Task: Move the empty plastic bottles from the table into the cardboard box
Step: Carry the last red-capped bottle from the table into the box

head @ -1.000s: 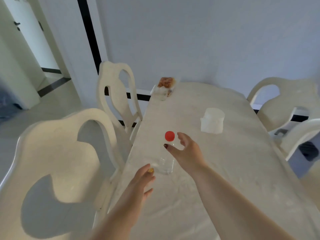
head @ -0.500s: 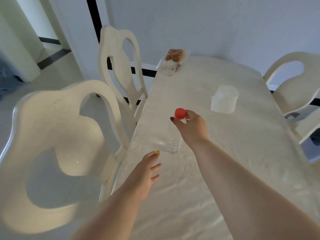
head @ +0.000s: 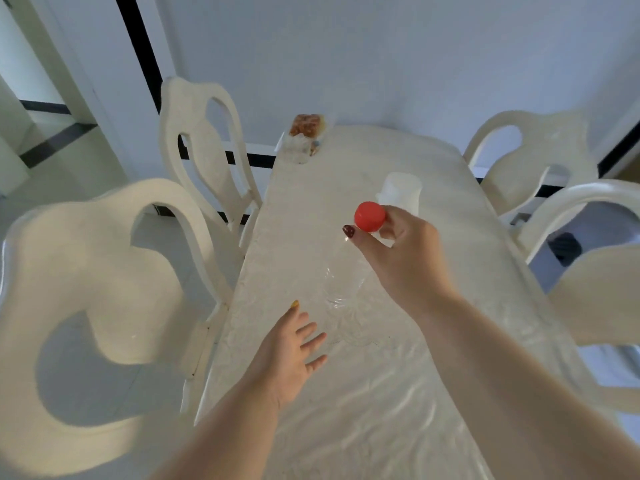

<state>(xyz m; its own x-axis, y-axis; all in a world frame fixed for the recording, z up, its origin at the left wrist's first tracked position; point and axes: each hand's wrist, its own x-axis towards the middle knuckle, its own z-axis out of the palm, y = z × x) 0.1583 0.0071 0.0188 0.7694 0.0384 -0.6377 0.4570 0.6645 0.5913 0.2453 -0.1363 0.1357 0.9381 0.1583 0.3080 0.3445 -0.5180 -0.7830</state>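
Bottle (head: pixel 341 271) hangs below right hand (head: pixel 405 258) grip at neck.

Reads to me as home dining room. Long cream tabletop (head: pixel 363 393) with glossy patterned cover. Matching cream chairs with curved cut-out backs on both sides: near left chair (head: pixel 90 271), far left chair (head: pixel 204 161), right chairs (head: pixel 540 147). Snack packet (head: pixel 306 123) at far end. Plain pale wall (head: pixel 381 57), black trim, tiled floor (head: pixel 41 174), doorway on left.
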